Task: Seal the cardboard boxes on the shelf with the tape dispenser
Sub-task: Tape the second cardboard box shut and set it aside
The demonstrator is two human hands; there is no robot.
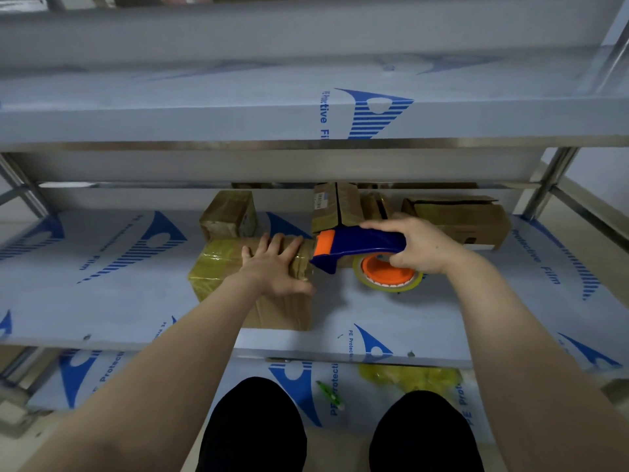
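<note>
A cardboard box [218, 267] wrapped in shiny tape sits at the front of the middle shelf [102, 301]. My left hand [275, 267] presses flat on its top, fingers spread. My right hand [418, 247] grips the handle of a blue and orange tape dispenser [350, 245]. The dispenser's orange nose touches the box's right end. Its tape roll with an orange hub [384, 272] hangs just above the shelf.
Further back on the same shelf stand a small taped box [228, 212], a tall box [337, 204] and an open-flapped box [476, 216]. An upper shelf [204, 114] overhangs. Below lie a green pen-like tool [330, 395] and a yellow bag [412, 376].
</note>
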